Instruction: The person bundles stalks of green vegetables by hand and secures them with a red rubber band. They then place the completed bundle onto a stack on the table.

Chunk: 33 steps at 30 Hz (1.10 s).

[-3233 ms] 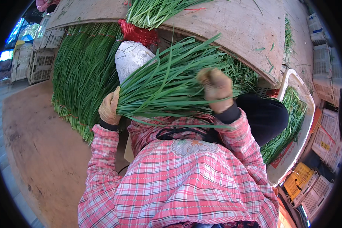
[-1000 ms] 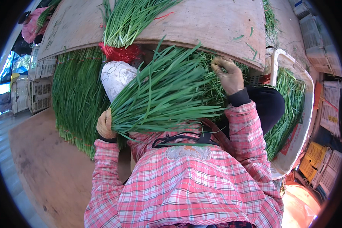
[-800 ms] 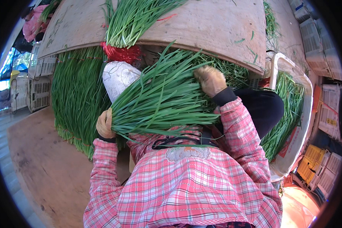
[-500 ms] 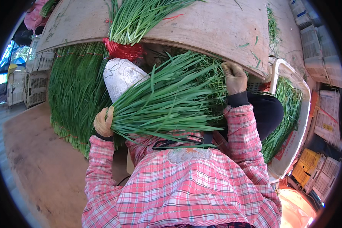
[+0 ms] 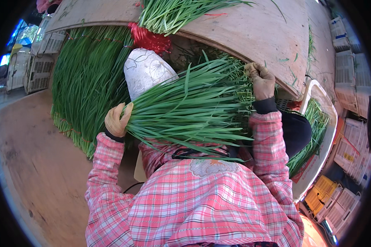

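Note:
A fanned bunch of garlic chives [image 5: 189,103] lies across my lap, its leaf tips spread to the right. My left hand [image 5: 118,120], in a pale glove, is closed around the gathered stem end. My right hand [image 5: 261,80], in a brownish glove, is beside the leaf tips, just below the table edge. Its fingers are curled together by some loose, thin leaves [image 5: 235,66]; what they pinch is too small to make out. Beneath the bunch, a white patterned cloth [image 5: 146,72] covers my knee.
Ahead is a wooden table [image 5: 251,26] bearing another chive bunch [image 5: 175,14]. Red ties [image 5: 150,40] hang at its edge. Tied chives [image 5: 90,82] are stacked at left on a brown board [image 5: 37,156]. A white basket [image 5: 333,125] of greens stands at right, with crates [image 5: 350,74] beyond.
The view has turned slightly, so the table and chives appear shifted. My left hand keeps its hold on the stems. My right hand has moved a little away from the table's corner, fingers still curled.

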Each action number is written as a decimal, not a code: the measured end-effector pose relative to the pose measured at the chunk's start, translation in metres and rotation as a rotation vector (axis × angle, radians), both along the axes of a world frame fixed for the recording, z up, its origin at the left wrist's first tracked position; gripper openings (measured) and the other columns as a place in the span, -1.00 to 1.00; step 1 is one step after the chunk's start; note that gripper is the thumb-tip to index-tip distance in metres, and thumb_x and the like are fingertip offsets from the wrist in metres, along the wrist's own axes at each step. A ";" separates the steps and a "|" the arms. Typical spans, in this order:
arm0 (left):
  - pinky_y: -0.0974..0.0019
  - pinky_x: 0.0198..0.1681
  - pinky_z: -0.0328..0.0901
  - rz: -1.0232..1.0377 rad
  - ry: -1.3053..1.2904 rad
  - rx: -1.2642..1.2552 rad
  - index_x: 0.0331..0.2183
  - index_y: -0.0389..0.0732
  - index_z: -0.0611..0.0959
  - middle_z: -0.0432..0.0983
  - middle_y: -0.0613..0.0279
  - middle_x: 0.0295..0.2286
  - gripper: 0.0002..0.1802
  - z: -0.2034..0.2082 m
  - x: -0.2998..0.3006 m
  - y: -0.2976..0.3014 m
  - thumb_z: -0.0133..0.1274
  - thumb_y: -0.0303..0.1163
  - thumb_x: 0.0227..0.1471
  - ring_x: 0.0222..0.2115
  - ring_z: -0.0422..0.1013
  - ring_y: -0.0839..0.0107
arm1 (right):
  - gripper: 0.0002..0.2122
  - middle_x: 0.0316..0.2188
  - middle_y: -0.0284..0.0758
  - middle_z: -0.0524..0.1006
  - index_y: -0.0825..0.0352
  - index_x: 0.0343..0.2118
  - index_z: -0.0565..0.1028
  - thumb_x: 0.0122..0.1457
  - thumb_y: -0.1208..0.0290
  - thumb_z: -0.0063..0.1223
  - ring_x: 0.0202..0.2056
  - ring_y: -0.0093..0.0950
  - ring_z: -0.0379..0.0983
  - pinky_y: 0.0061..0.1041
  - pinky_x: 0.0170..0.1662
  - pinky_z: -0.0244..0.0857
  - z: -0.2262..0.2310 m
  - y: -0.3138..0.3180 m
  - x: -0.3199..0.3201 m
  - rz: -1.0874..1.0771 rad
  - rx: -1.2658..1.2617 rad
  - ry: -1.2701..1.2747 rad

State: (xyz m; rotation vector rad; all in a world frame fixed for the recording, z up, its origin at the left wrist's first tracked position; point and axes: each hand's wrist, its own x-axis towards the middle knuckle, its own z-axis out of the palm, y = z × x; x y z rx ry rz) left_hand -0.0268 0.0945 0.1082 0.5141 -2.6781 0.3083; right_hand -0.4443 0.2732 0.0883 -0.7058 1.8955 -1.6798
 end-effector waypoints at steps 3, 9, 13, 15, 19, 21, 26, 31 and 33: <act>0.30 -0.40 0.34 -0.021 0.021 -0.017 -0.12 -0.01 0.52 0.42 0.23 -0.27 -0.55 -0.010 0.001 -0.004 0.02 -0.50 -0.16 -0.42 0.38 0.28 | -0.79 -0.48 -0.39 0.51 0.27 -0.22 0.54 0.06 0.59 0.05 -0.52 -0.61 0.37 -0.66 -0.42 0.29 0.035 -0.019 0.033 0.253 -0.190 0.445; 0.30 -0.41 0.35 -0.032 0.025 -0.017 -0.13 -0.02 0.53 0.43 0.22 -0.27 -0.55 -0.006 0.004 -0.004 0.04 -0.52 -0.17 -0.42 0.38 0.28 | -0.84 -0.59 -0.25 0.42 0.23 -0.38 0.47 -0.10 0.46 -0.01 -0.52 -0.28 0.43 -0.27 -0.51 0.28 0.057 -0.037 0.107 0.849 0.205 1.115; 0.31 -0.40 0.35 0.003 0.048 -0.009 -0.12 -0.03 0.52 0.43 0.23 -0.27 -0.55 -0.016 0.009 -0.001 0.04 -0.51 -0.17 -0.42 0.38 0.28 | -0.91 -0.58 -0.24 0.43 0.27 -0.47 0.47 -0.10 0.45 0.02 -0.52 -0.25 0.43 -0.28 -0.48 0.29 0.049 0.004 0.079 0.796 0.461 1.041; 0.30 -0.40 0.35 0.002 0.060 -0.003 -0.12 -0.03 0.52 0.43 0.23 -0.27 -0.54 -0.018 0.009 -0.001 0.04 -0.51 -0.17 -0.41 0.38 0.28 | -0.91 -0.55 -0.22 0.46 0.29 -0.46 0.49 -0.07 0.46 0.02 -0.48 -0.24 0.46 -0.31 -0.44 0.32 0.042 0.026 0.078 0.646 0.484 0.951; 0.29 -0.38 0.34 0.002 0.055 0.006 -0.10 -0.04 0.51 0.43 0.22 -0.26 -0.54 -0.016 0.007 0.000 0.04 -0.50 -0.16 -0.40 0.39 0.27 | -0.93 -0.54 -0.29 0.52 0.37 -0.42 0.52 0.03 0.55 0.02 -0.51 -0.46 0.46 -0.53 -0.45 0.33 0.014 0.046 0.043 0.210 0.191 0.436; 0.28 -0.37 0.34 0.000 0.058 0.023 -0.10 -0.05 0.50 0.43 0.22 -0.25 -0.54 -0.018 0.009 -0.002 0.03 -0.50 -0.15 -0.40 0.39 0.27 | -0.91 -0.56 -0.36 0.51 0.41 -0.38 0.53 0.11 0.53 0.01 -0.52 -0.60 0.41 -0.61 -0.45 0.30 0.028 0.047 0.023 0.224 0.193 0.084; 0.27 -0.35 0.33 -0.008 0.070 0.043 -0.09 -0.08 0.50 0.43 0.19 -0.23 -0.54 -0.017 0.008 0.001 0.03 -0.49 -0.15 -0.39 0.39 0.25 | -0.85 -0.46 -0.24 0.55 0.29 -0.31 0.55 0.10 0.37 0.07 -0.42 -0.33 0.49 -0.42 -0.35 0.33 0.045 0.049 -0.008 0.193 0.634 0.665; 0.24 -0.34 0.34 -0.027 0.021 0.051 -0.07 -0.18 0.46 0.43 0.16 -0.22 -0.52 -0.012 0.008 0.001 0.04 -0.43 -0.13 -0.38 0.40 0.21 | -0.72 -0.19 -0.31 0.52 0.16 -0.20 0.51 0.02 0.57 -0.08 -0.36 -0.26 0.48 -0.31 -0.29 0.35 0.051 -0.012 0.010 0.139 0.162 1.008; 0.23 -0.34 0.34 -0.031 -0.005 0.034 -0.05 -0.21 0.44 0.43 0.14 -0.22 -0.51 -0.013 0.012 -0.001 0.05 -0.41 -0.12 -0.37 0.41 0.20 | -0.51 -0.08 -0.18 0.46 0.14 -0.07 0.44 -0.12 0.69 -0.16 -0.38 -0.24 0.50 -0.31 -0.32 0.39 0.058 -0.048 0.020 0.398 0.236 1.076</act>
